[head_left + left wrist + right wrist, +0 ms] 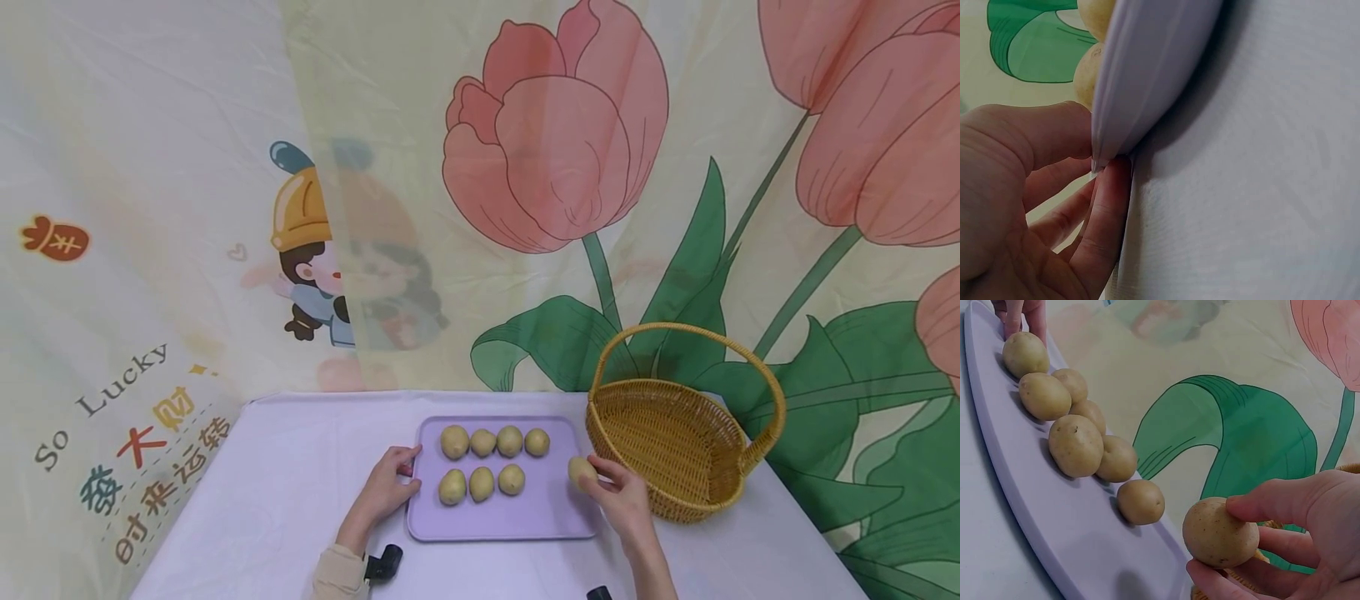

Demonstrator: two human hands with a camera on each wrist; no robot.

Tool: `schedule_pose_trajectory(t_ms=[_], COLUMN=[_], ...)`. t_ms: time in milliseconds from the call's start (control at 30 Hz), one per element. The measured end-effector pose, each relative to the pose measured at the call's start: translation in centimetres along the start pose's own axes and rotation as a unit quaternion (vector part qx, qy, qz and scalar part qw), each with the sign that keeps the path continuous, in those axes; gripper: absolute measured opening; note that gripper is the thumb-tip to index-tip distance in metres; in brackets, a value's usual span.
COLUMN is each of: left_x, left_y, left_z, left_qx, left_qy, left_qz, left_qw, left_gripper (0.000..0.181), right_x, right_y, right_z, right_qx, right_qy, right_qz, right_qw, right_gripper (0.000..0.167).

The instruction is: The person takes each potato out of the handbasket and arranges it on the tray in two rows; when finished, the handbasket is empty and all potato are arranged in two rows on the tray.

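Note:
A purple tray [517,522] lies on the table, bearing potatoes in two rows: several in the back row [509,441] and three in the front row [482,483]. At the tray's left edge my left hand [386,487] pinches the rim; the left wrist view has the thumb on the rim and a fingertip under it. My right hand [624,498] holds one potato [1220,532] between thumb and fingers, raised over the tray's right side. That potato is apart from the others.
A brown woven basket [686,502] with a tall arched handle [697,330] stands just right of the tray, close to my right hand. White cloth [277,475] covers the table. Behind the table hangs a printed backdrop [555,167] with tulips.

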State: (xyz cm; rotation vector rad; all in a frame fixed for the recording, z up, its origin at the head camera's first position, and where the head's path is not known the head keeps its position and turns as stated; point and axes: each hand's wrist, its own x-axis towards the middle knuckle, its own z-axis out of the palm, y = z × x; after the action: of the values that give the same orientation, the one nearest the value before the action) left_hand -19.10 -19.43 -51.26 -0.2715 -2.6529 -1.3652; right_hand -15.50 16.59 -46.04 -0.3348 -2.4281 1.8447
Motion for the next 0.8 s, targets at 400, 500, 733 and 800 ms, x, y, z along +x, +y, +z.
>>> schedule_pose_trajectory(t_ms=[400,500,733,800], left_x=[-0.1,-0.1,-0.2,-0.1], left_y=[-0.2,-0.1,0.0,0.1], left_z=[0.0,0.0,-0.1,-0.1], left_qx=[-0.005,-0.008,-0.003,-0.002], left_qy=[0.003,0.001,0.0,0.001], left_qz=[0.003,0.003,0.006,0.007], left_qw=[1.0,1.0,1.0,1.0], left_gripper=[0.057,0.057,0.057,0.057], right_x=[0.1,0.1,0.2,0.3], right_y=[0.8,0.9,1.3,1.5], right_z=[1.0,1.3,2.1,2.4], right_qx=[0.006,0.01,0.011,0.01], right_qy=[-0.004,-0.008,-0.017,-0.018], right_qz=[0.002,0.005,-0.012,-0.016], right_qw=[1.0,0.9999,0.9997,0.9997], right_gripper=[0.048,0.047,0.047,0.047])
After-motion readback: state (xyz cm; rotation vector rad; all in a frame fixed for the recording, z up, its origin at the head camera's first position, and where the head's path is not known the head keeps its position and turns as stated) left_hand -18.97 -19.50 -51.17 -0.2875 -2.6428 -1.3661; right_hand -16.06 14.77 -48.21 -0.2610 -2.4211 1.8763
